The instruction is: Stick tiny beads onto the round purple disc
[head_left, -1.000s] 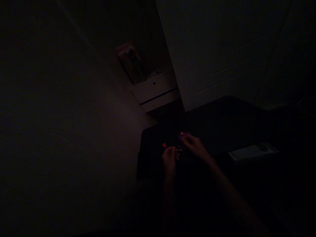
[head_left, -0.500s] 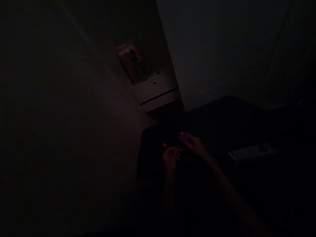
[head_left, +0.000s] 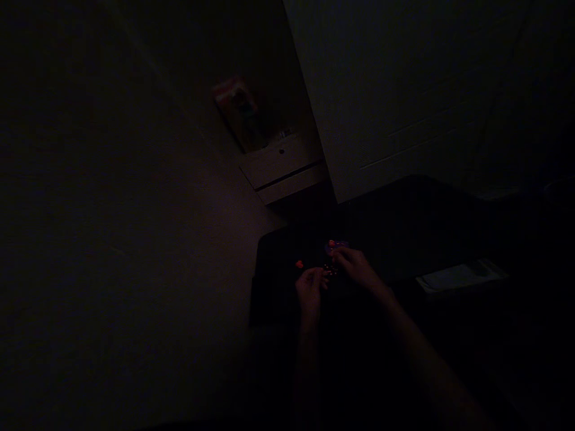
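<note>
The scene is very dark. My left hand (head_left: 309,288) and my right hand (head_left: 356,266) hover close together over a dark surface (head_left: 278,281). Both have their fingers curled as if pinching. Between them lie tiny orange-red bits (head_left: 330,271). A small purple and orange object (head_left: 336,245) sits just beyond my right fingertips, touching or nearly touching them. A single orange piece (head_left: 299,264) lies left of my left hand. What either hand pinches is too small and dim to name.
A pale drawer unit (head_left: 283,167) stands beyond the dark surface, with a reddish box (head_left: 233,102) behind it. A white door or panel (head_left: 404,102) rises at the upper right. A pale flat packet (head_left: 458,276) lies to the right. Bare floor (head_left: 135,239) spreads left.
Both hands stay almost in place; my right hand has shifted slightly back toward me and my left fingers have moved a little.
</note>
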{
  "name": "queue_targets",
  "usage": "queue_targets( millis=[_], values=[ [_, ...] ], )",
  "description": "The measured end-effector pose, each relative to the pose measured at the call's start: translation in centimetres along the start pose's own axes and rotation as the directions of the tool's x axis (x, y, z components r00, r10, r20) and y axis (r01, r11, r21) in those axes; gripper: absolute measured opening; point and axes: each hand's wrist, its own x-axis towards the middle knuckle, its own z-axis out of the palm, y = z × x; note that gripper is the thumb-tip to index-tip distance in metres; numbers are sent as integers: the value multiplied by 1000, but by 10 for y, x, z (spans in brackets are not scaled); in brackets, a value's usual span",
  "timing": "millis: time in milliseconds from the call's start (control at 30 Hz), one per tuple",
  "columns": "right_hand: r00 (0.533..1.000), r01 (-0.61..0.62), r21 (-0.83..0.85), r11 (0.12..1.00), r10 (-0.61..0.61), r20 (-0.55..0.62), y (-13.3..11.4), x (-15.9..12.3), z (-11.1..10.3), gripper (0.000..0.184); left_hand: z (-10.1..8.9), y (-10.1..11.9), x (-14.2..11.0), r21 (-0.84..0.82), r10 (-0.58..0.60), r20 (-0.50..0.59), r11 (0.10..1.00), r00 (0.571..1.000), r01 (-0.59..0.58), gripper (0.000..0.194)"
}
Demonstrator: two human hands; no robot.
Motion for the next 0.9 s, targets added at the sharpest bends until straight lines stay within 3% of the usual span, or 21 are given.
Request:
queue_targets(
  millis=[300, 533, 733, 900],
  values=[
    [999, -3, -59, 998, 6, 51, 8, 4, 0, 31, 4, 6, 1, 19, -42, -18, 999, 999, 42, 29],
    [995, 12, -83, 997, -3, 103, 5, 1, 0, 34, 3, 9, -2, 9, -68, -14, 998, 998, 68, 42],
    [997, -1, -49, 999, 5, 72, 6, 2, 0, 40, 4, 3, 1, -23, -26, -9, 999, 1000, 25, 50],
    [997, -28, -44, 999, 31, 64, 4, 1, -2, 41, 5, 1, 1, -80, -60, -25, 995, 998, 58, 49]
  ],
)
